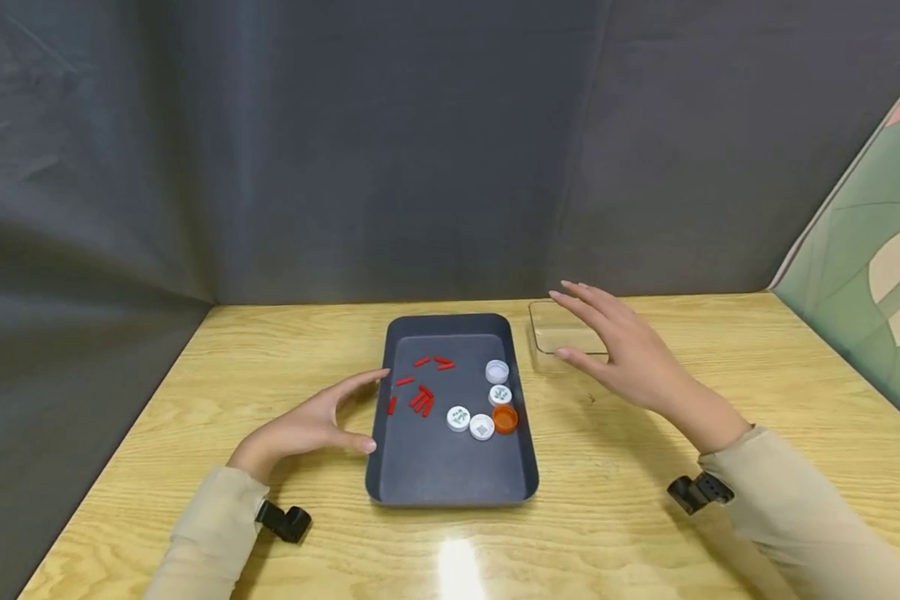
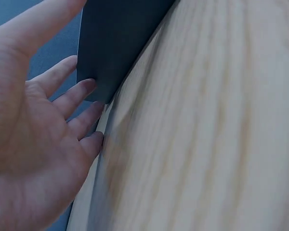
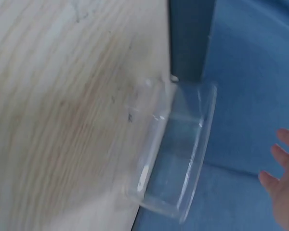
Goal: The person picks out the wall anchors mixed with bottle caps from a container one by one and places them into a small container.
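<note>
Wood-grain table (image 1: 607,508) fronts a dark backdrop (image 1: 420,167). Left hand (image 1: 302,428): fingers extended, nothing gripped, at the tray (image 1: 450,479)'s 9 o'clock edge. Steadying likely calls for light, even pressure so red pieces (image 1: 422,403) and caps (image 1: 482,427) stay put. Tray lies at 3 o'clock from this hand, 8 o'clock from the right hand (image 1: 633,354), likewise extended, empty, near a clear container (image 1: 558,333).

The wood-grain table (image 1: 307,333) bears a dark tray (image 1: 450,482) and a clear container (image 1: 558,332)
</note>
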The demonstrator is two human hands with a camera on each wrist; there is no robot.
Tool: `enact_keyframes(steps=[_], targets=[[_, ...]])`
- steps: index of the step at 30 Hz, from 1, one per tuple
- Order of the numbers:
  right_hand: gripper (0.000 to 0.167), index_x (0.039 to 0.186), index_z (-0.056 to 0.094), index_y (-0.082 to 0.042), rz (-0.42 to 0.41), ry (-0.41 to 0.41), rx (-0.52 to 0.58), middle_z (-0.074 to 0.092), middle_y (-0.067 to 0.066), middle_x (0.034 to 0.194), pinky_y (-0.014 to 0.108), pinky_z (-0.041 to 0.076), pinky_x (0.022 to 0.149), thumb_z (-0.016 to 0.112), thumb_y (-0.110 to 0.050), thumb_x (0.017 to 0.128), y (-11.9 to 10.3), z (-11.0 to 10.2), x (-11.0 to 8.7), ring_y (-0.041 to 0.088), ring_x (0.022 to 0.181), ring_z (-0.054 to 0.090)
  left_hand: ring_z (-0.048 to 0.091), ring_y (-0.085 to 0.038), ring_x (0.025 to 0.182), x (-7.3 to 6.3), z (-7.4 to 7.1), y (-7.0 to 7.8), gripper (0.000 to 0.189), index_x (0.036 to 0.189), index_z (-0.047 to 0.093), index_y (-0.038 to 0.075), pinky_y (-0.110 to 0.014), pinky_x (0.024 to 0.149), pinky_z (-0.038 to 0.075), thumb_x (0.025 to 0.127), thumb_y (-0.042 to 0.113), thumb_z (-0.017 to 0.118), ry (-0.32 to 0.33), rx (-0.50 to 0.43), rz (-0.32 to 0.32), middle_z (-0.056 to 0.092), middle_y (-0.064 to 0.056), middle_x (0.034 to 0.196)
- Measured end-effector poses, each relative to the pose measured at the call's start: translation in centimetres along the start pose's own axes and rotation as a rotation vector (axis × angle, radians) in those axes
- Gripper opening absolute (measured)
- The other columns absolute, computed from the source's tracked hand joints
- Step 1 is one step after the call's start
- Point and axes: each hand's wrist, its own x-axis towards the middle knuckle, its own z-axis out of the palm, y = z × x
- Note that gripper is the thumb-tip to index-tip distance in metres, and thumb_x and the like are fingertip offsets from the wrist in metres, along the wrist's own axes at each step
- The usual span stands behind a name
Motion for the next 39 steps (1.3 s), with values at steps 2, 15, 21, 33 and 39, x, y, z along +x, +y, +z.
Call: enact_keyframes(steps=[2,15,21,33,39], targets=[[0.071,0.152,0.040,-0.022,-0.024,0.002,0.014,0.035,0.007,0.157,0.062,0.029,0.107,0.074,-0.030,0.091,-0.2,0.3,0.4,0.036,0.141,0.033,0.016,-0.031,0.148,0.0,0.1,0.1,0.098,0.157,0.028,0.022,-0.062,0.114,0.013,0.078,0.021,0.086,-0.004,-0.008,-0.002,0.022,-0.004,0.162],[0.067,0.151,0.043,-0.025,-0.091,-0.184,0.130,0.037,0.003,0.156,0.054,0.031,0.110,0.068,-0.047,0.092,-3.2,1.2,2.7,0.029,0.142,0.034,0.012,-0.027,0.149,0.0,1.3,1.1,0.099,0.158,0.026,0.026,-0.063,0.114,0.011,0.079,0.025,0.085,-0.002,-0.022,-0.036,0.019,0.001,0.163],[0.064,0.149,0.046,-0.026,-0.097,-0.254,0.223,0.041,0.001,0.153,0.053,0.030,0.111,0.067,-0.047,0.093,-4.3,1.7,4.1,0.025,0.141,0.035,0.012,-0.026,0.149,0.2,1.4,1.5,0.099,0.158,0.027,0.026,-0.062,0.114,0.011,0.078,0.024,0.086,-0.008,-0.025,-0.029,0.020,0.001,0.162],[0.050,0.138,0.060,-0.020,-0.037,-0.357,0.424,0.053,0.003,0.143,0.046,0.036,0.109,0.073,-0.033,0.092,-4.5,3.8,7.1,0.023,0.133,0.046,0.015,-0.031,0.148,0.3,1.6,1.4,0.102,0.159,0.023,0.022,-0.063,0.114,0.012,0.078,0.024,0.086,-0.041,-0.033,-0.028,0.020,-0.005,0.162],[0.046,0.133,0.064,-0.013,-0.037,-0.392,0.474,0.060,0.005,0.135,0.049,0.045,0.100,0.075,-0.026,0.090,-4.4,4.7,8.7,0.024,0.123,0.055,0.016,-0.031,0.148,0.5,1.8,1.4,0.101,0.159,0.023,0.023,-0.063,0.114,0.012,0.079,0.024,0.085,-0.045,-0.041,-0.032,0.020,-0.006,0.162]])
